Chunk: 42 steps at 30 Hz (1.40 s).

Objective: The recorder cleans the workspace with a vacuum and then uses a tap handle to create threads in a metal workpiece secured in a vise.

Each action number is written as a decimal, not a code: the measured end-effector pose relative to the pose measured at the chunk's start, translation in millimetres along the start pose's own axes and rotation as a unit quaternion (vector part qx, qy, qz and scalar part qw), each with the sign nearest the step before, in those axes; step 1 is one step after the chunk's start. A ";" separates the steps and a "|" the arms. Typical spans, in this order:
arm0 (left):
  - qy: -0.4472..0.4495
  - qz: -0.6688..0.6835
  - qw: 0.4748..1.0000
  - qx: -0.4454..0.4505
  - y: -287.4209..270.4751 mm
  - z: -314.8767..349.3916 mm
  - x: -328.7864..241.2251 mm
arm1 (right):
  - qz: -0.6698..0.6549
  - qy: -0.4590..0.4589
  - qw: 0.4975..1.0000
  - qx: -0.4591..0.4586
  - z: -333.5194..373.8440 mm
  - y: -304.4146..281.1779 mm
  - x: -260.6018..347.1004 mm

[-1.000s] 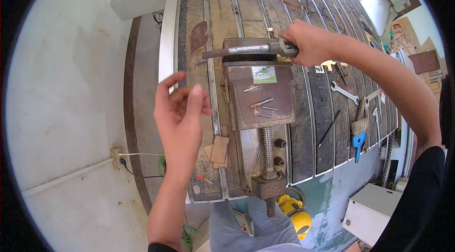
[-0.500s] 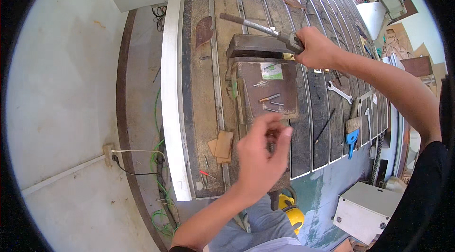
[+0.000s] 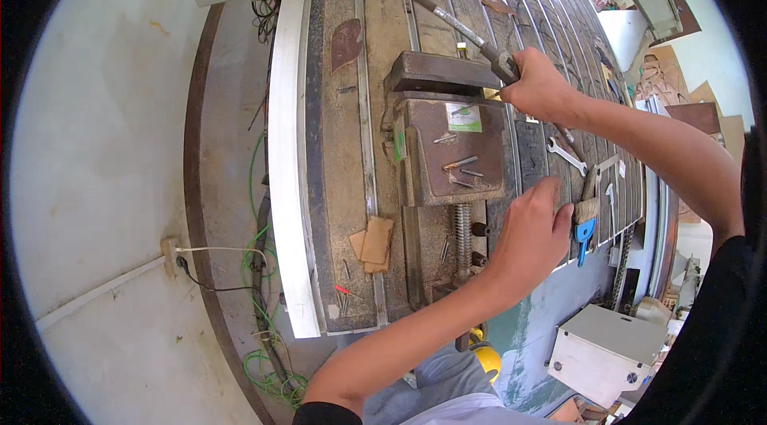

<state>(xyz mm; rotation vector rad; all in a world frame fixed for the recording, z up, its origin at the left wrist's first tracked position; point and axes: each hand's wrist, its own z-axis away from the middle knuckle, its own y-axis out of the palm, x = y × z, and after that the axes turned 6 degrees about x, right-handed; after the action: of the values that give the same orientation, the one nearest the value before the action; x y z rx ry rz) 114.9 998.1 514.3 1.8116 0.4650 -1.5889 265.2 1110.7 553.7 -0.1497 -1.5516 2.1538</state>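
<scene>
My right hand (image 3: 539, 88) is closed around a tap wrench (image 3: 459, 21), a long bar with a blocky middle. One handle slants up and left; part of the other shows below my hand. Beneath it is a machine vise (image 3: 451, 145) with a brown top. On the vise lie a green-and-white card (image 3: 463, 117), a drill bit (image 3: 461, 162) and several small metal bits. My left hand (image 3: 527, 233) reaches over the slotted table right of the vise, thumb apart from the loosely bent fingers. It covers the spot where a thin black rod lay.
Right of my left hand lie an open-end wrench (image 3: 566, 155) and a blue-handled brush (image 3: 586, 225). Tan wooden pieces (image 3: 375, 244) and a red-tipped bit (image 3: 345, 291) sit at the near left of the slotted table (image 3: 343, 145). A white box (image 3: 607, 353) stands on the floor.
My left hand has moved right from in front of the vise, uncovering its screw, to over the table where the black rod lay. My right hand and the tap wrench have shifted slightly.
</scene>
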 end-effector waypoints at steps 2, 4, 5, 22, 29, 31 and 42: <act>-0.010 -0.007 1.000 -0.006 1.9 -4.7 5.7 | -0.024 0.019 0.999 0.009 1.6 0.1 3.5; -0.021 0.003 1.000 -0.009 3.0 -8.5 11.9 | -0.046 0.041 0.998 0.018 4.1 -1.0 6.8; -0.032 0.012 0.999 -0.010 2.8 -10.4 11.8 | -0.062 0.060 0.996 0.024 6.3 -3.1 9.5; -0.080 0.067 0.993 -0.059 19.9 -47.5 29.3 | -0.206 0.187 0.960 0.025 4.0 1.4 17.9; -0.083 0.133 0.985 -0.068 21.3 -55.3 32.6 | -0.251 0.202 0.946 0.027 8.9 1.3 24.3; -0.079 0.097 0.990 -0.067 19.3 -55.5 33.5 | -0.263 0.195 0.945 0.029 10.8 0.0 25.9; -0.081 0.114 0.988 -0.058 21.2 -58.0 33.2 | -0.212 0.197 0.951 0.105 12.8 -16.6 18.9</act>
<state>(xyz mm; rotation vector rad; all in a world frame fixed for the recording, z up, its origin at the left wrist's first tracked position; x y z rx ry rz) 177.5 1017.4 489.2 1.5724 0.2594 -1.5039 249.2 1111.9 577.0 -0.1493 -1.0135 1.7948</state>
